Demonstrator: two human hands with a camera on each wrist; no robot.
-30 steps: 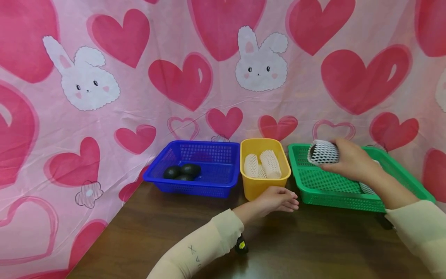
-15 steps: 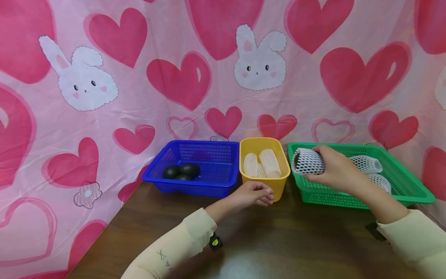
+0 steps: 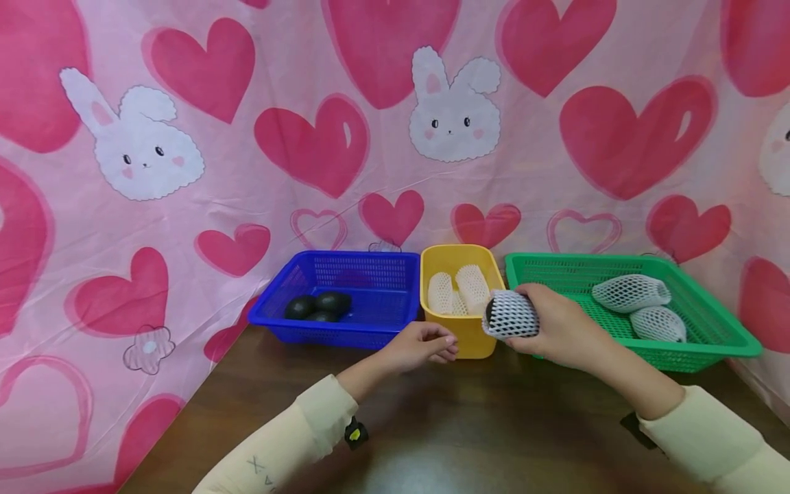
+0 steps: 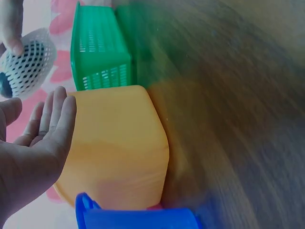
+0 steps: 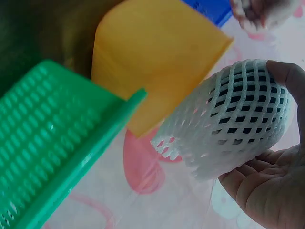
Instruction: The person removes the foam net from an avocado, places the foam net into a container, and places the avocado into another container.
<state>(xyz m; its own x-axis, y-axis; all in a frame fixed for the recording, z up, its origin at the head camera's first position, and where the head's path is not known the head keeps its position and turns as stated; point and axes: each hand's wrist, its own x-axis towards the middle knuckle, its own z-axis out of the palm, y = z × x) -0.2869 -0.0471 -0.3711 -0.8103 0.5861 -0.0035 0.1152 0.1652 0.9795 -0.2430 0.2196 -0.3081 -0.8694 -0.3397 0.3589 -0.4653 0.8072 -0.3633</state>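
Note:
My right hand (image 3: 564, 328) grips a dark fruit in a white foam net (image 3: 512, 315), in front of the yellow bin's right side. The right wrist view shows the net (image 5: 238, 109) stretched over the fruit between thumb and fingers (image 5: 276, 181), one net end hanging loose. My left hand (image 3: 420, 346) is in front of the yellow bin's lower left, holding nothing, its fingers loosely bent; in the left wrist view that hand (image 4: 43, 143) has its palm up. Rolled white nets (image 3: 474, 289) lie in the yellow bin (image 3: 463, 343). Two netted fruits (image 3: 631, 293) lie in the green basket (image 3: 617, 259).
A blue basket (image 3: 345, 336) at the left holds several dark fruits (image 3: 333, 302). It stands beside the yellow bin, with the green basket on the other side, along the back of the brown table (image 3: 469, 425). A pink cloth with hearts and rabbits (image 3: 457, 130) hangs behind.
My right hand has carried the netted fruit left from over the green basket to the yellow bin's front, uncovering the two netted fruits. My left hand has moved left, its fingers more bent.

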